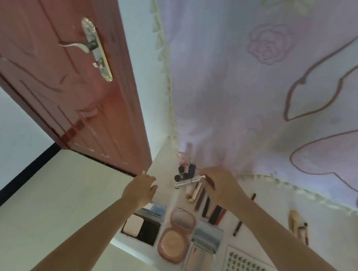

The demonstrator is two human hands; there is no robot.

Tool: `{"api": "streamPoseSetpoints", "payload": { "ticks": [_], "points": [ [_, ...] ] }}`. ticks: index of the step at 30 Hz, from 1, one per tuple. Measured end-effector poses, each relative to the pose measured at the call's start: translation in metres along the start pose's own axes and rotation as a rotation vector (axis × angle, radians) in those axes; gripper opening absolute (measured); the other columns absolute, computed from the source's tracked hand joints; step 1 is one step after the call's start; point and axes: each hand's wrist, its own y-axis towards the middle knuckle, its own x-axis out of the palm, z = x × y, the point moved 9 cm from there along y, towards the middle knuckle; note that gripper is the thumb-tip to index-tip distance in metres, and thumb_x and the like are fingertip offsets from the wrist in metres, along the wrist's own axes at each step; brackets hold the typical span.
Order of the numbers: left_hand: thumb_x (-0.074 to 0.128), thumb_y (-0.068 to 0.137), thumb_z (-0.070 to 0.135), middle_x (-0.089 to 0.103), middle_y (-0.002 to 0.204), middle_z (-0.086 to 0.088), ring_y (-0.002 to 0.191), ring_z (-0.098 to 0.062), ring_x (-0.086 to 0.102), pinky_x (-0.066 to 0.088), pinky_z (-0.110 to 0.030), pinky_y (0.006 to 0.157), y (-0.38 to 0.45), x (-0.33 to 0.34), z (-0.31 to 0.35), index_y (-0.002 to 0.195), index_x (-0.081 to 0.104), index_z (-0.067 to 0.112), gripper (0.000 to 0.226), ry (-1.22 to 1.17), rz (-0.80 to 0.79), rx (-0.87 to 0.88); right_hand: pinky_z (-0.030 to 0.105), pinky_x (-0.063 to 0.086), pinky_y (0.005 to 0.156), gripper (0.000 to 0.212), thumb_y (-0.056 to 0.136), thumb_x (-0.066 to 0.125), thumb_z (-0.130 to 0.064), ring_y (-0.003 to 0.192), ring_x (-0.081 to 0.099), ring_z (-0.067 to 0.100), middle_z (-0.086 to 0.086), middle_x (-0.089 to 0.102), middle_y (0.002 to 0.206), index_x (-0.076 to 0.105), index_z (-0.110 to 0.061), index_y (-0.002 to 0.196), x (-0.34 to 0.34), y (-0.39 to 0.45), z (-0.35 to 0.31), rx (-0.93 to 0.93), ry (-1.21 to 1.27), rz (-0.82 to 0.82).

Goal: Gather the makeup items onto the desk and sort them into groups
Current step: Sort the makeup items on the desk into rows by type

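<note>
Over the far end of the white desk (325,224), the right hand (223,188) pinches a slim silver tube (189,181) in curled fingers — the tube slants above a cluster of small dark-capped bottles (181,173). The left hand (142,188) hovers beside the desk's edge, fingers relaxed, holding nothing. Nearer lie a round peach compact (175,233), open, and a row of lipsticks (208,206) — all on the desk.

A reddish-brown wooden door (58,69) with a silver lever handle (89,46) stands open at left; pale walls (138,38) and cream floor (51,190) surround it; a lilac rose-patterned curtain (250,87) with fringed edge hangs behind the white bench (325,232).
</note>
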Motion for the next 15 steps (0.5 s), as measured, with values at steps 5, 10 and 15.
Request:
{"api": "streamPoseSetpoints", "payload": {
  "ticks": [5, 10, 15],
  "points": [
    [0.035, 0.097, 0.026, 0.048, 0.133, -0.007, 0.127, -0.022, 0.039, 0.034, -0.03, 0.101, 0.02, 0.019, -0.022, 0.128, 0.047, 0.011, 0.037, 0.04, -0.12, 0.003, 0.03, 0.041, 0.092, 0.027, 0.095, 0.037, -0.021, 0.1, 0.052, 0.018, 0.004, 0.058, 0.112, 0.054, -0.011, 0.114, 0.043, 0.015, -0.002, 0.031, -0.205, -0.148],
    [0.029, 0.098, 0.017, 0.05, 0.124, -0.012, 0.118, -0.025, 0.046, 0.039, -0.032, 0.094, 0.038, 0.035, -0.029, 0.115, 0.05, 0.003, 0.031, 0.052, -0.236, -0.007, 0.035, 0.046, 0.089, 0.03, 0.094, 0.034, -0.019, 0.105, 0.053, 0.024, 0.007, 0.053, 0.116, 0.047, -0.01, 0.119, 0.079, 0.023, -0.01, 0.031, -0.338, -0.302],
    [0.028, 0.099, 0.017, 0.032, 0.142, -0.011, 0.132, -0.023, 0.03, 0.032, -0.033, 0.106, 0.046, 0.052, -0.019, 0.128, 0.041, 0.004, 0.035, 0.058, -0.279, 0.088, 0.036, 0.05, 0.082, 0.025, 0.094, 0.034, -0.018, 0.098, 0.055, 0.025, 0.009, 0.055, 0.111, 0.049, -0.008, 0.111, 0.09, 0.04, -0.011, 0.08, -0.384, -0.343]
  ]
}}
